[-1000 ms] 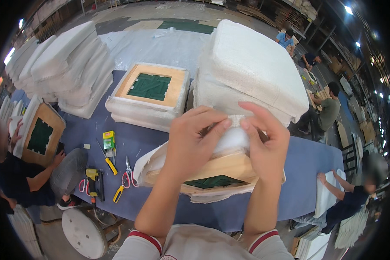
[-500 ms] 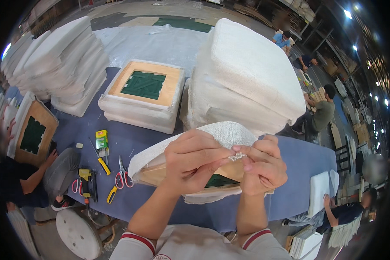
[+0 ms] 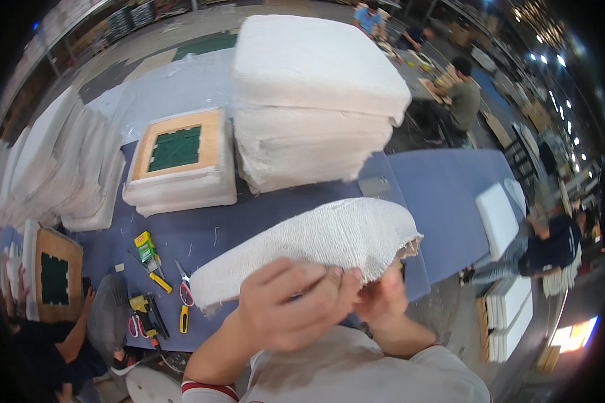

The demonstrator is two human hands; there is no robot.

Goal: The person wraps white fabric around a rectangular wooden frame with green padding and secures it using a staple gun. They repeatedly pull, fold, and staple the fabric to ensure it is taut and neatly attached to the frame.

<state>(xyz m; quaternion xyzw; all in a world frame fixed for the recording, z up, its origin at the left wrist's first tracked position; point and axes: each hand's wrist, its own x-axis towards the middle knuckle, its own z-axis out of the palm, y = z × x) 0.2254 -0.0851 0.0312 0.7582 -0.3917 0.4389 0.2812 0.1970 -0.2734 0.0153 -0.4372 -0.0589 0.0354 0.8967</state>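
A seat cushion in white woven fabric is tilted up in front of me, its cover facing up and its frayed edge toward my body. My left hand is closed, fingertips pinching the fabric edge at the cushion's near side. My right hand, slightly blurred, is closed on the same edge just to the right, with part of its fingers hidden behind the fabric. Left of the cushion lie red-handled scissors, a yellow-handled screwdriver and a yellow-and-black staple gun.
On the blue table stand a tall cushion stack and a lower stack with a wooden frame on top. A green-yellow box and an awl-like tool lie left. A co-worker holds a cushion at far left; others work right.
The cushion has turned so its woven cover faces up and its wooden underside is hidden. Both hands have moved lower, toward my body. The view has swung to the right.
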